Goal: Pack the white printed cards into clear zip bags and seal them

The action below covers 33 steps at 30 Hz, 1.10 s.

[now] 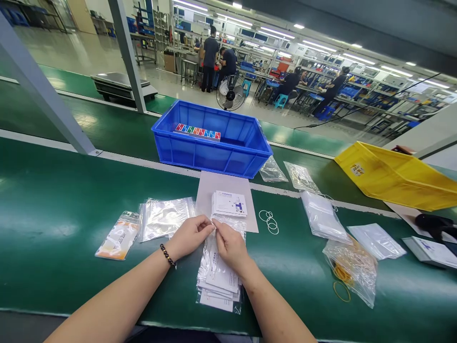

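Observation:
My left hand (190,235) and my right hand (233,247) meet at the top edge of a clear zip bag (233,223), fingertips pinched together at its left corner. The bag lies uppermost on a pile of bagged white leaflets (223,278) that reaches towards me. Just beyond my fingers, a stack of printed white cards (230,204) rests on a grey sheet (205,193). Flat clear bags (166,216) lie left of my left hand, beside an orange-and-white packet (119,238). White rubber bands (269,221) are on the right.
A blue crate (210,155) holding coloured cards (198,132) stands behind the grey sheet. To the right are a yellow crate (400,176), plastic bag bundles (324,216) and a bag of yellow rubber bands (352,269). A metal post (46,81) rises at left. People work far behind.

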{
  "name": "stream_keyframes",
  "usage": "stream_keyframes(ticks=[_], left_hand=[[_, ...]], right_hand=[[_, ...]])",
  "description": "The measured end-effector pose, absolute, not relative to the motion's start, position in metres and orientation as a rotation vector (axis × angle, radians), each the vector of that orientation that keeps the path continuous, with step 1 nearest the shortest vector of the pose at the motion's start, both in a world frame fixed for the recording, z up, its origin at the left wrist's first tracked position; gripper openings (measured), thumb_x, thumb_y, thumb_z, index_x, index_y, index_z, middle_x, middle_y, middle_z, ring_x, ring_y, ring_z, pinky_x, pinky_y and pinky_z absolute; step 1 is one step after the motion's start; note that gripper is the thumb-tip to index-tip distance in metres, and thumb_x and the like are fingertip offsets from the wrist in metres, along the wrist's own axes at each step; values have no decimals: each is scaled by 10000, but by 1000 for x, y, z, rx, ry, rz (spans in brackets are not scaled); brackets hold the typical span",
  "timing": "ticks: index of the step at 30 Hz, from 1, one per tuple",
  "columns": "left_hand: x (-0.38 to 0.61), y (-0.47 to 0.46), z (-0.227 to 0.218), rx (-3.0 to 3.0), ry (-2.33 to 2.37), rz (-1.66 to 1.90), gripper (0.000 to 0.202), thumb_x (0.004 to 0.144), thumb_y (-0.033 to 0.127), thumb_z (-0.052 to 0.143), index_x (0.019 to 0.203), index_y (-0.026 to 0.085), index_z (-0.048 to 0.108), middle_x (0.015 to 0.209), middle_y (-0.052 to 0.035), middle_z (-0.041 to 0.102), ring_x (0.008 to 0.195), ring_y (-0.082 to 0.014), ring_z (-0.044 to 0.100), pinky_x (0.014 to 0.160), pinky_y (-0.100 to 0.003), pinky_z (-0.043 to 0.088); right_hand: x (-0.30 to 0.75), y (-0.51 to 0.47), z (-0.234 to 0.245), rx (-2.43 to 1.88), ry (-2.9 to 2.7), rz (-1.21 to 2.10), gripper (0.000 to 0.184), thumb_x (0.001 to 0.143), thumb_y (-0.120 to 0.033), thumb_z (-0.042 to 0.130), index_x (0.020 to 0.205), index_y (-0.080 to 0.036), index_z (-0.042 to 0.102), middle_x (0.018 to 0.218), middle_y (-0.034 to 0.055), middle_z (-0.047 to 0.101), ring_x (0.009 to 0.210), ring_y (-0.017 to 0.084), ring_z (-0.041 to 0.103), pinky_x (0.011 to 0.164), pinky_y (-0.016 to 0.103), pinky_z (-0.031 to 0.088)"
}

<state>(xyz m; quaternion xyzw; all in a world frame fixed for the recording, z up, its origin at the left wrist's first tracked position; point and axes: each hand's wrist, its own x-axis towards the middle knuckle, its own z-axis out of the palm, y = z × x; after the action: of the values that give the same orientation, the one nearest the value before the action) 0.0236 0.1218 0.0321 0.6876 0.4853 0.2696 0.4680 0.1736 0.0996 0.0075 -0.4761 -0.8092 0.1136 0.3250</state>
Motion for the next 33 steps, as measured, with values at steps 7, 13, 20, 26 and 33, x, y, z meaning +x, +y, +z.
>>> stream_keyframes(ticks=[7, 13, 20, 26, 33], left_hand=[[26, 126, 26, 1359, 1192, 794, 288, 745, 350, 448, 541, 152, 496, 471, 40, 457, 448, -85, 397, 470, -207, 314], [30, 119, 26, 1482, 1176, 785, 315, 731, 372, 476, 505, 164, 406, 475, 56, 392, 478, -85, 356, 486, -208, 296], [33, 118, 26, 1682, 1210, 721, 286, 720, 323, 427, 489, 175, 345, 481, 51, 369, 495, -94, 344, 494, -217, 276], [33, 121, 26, 1626, 1214, 711, 269, 674, 324, 426, 471, 181, 322, 460, 59, 332, 478, -87, 316, 484, -213, 268], [34, 118, 31, 1592, 1134, 689, 301, 698, 336, 403, 456, 178, 320, 463, 56, 304, 479, -84, 303, 484, -214, 263]], right_hand=[[170, 98, 16, -1173, -2082, 322, 272, 811, -173, 409, 1047, -126, 534, 735, 66, 596, 621, 145, 545, 548, 254, 448], [170, 98, 24, -1245, -1931, 522, 219, 811, -163, 388, 636, -180, 518, 577, -4, 474, 558, 114, 466, 514, 225, 372], [167, 99, 19, -1413, -1876, 365, 254, 775, -136, 383, 529, -195, 366, 532, -21, 410, 520, 110, 406, 500, 231, 307], [161, 99, 13, -1450, -1906, 79, 264, 788, -124, 365, 535, -199, 364, 547, -2, 412, 536, 128, 396, 516, 254, 294], [172, 103, 15, -1376, -1894, -65, 211, 847, -173, 356, 703, -175, 510, 621, 32, 474, 593, 150, 444, 550, 265, 359]])
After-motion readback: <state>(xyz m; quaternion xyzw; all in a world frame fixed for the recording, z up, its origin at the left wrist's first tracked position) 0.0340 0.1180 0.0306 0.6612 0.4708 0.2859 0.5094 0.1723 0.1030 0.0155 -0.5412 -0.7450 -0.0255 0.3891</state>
